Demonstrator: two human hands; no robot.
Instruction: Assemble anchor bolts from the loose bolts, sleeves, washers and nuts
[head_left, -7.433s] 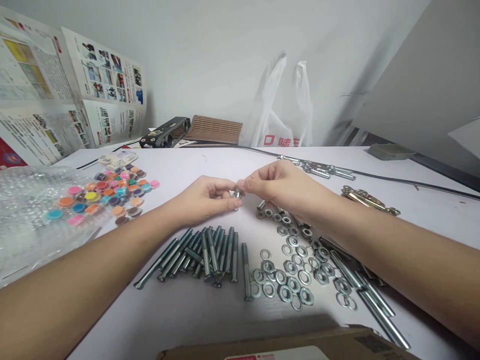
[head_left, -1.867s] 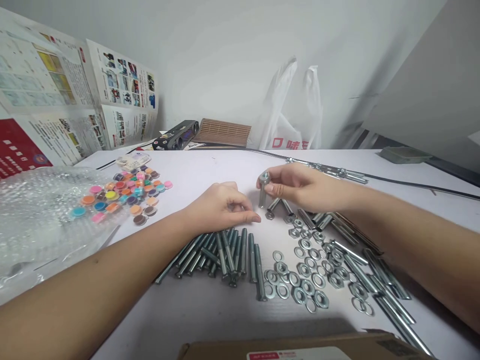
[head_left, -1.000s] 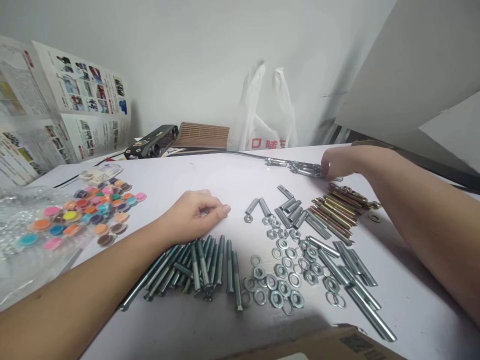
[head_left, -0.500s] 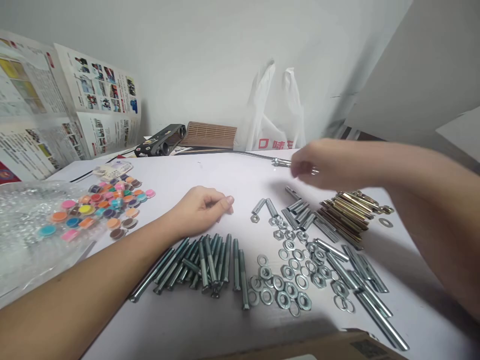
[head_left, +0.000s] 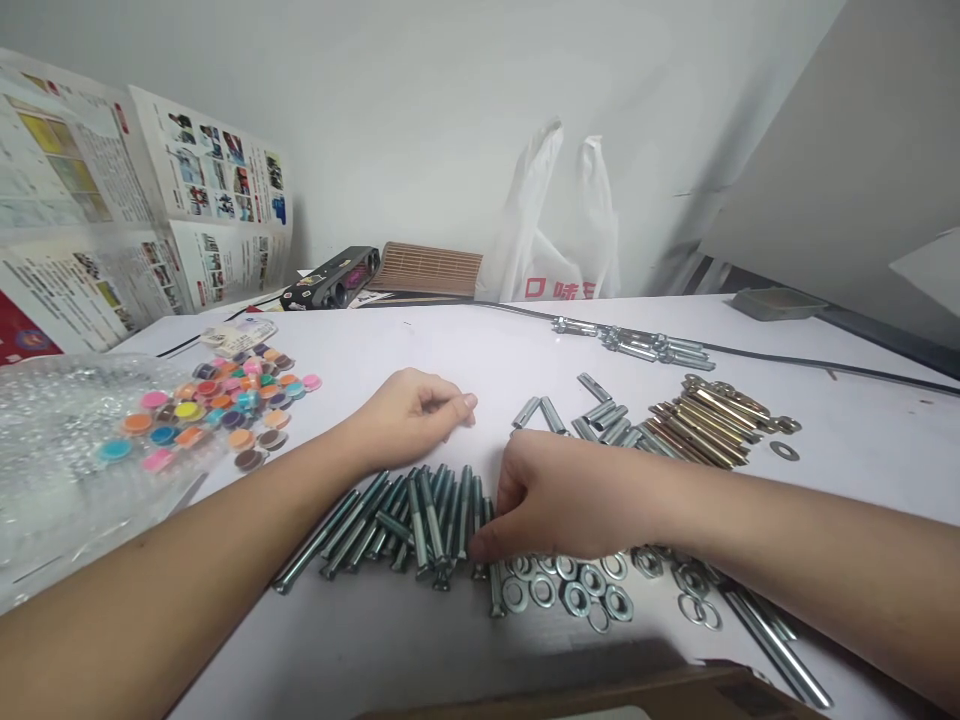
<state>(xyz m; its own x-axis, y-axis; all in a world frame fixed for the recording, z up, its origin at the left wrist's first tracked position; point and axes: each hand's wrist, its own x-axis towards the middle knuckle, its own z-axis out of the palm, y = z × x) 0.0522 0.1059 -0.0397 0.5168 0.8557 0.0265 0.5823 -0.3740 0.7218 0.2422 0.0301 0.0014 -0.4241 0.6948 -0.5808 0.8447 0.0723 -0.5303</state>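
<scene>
My left hand (head_left: 420,415) rests on the white table, fingers loosely curled and thumb against the forefinger; nothing shows in it. Just in front of it lies a pile of long steel bolts (head_left: 375,530) with cone-shaped ends. My right hand (head_left: 555,495) is over the right end of this pile, with thumb and curled fingers closed about a bolt (head_left: 478,515) that still lies there. Its fingertips are partly hidden. Beneath and beside that hand are loose hex nuts (head_left: 576,598) and flat washers (head_left: 515,595). Beyond it lie short slotted metal sleeves (head_left: 553,415).
Assembled expansion bolts (head_left: 634,345) lie at the back. Brass-coloured bolts (head_left: 709,425) are heaped at right, near long steel tubes (head_left: 780,645). Coloured paint pots (head_left: 187,410) and bubble wrap (head_left: 52,450) are at left. A cardboard edge (head_left: 600,695) juts in at the front.
My right hand has come from the assembled expansion bolts at the back to the steel bolts in front, uncovering the assembled ones. My left hand has stayed in place.
</scene>
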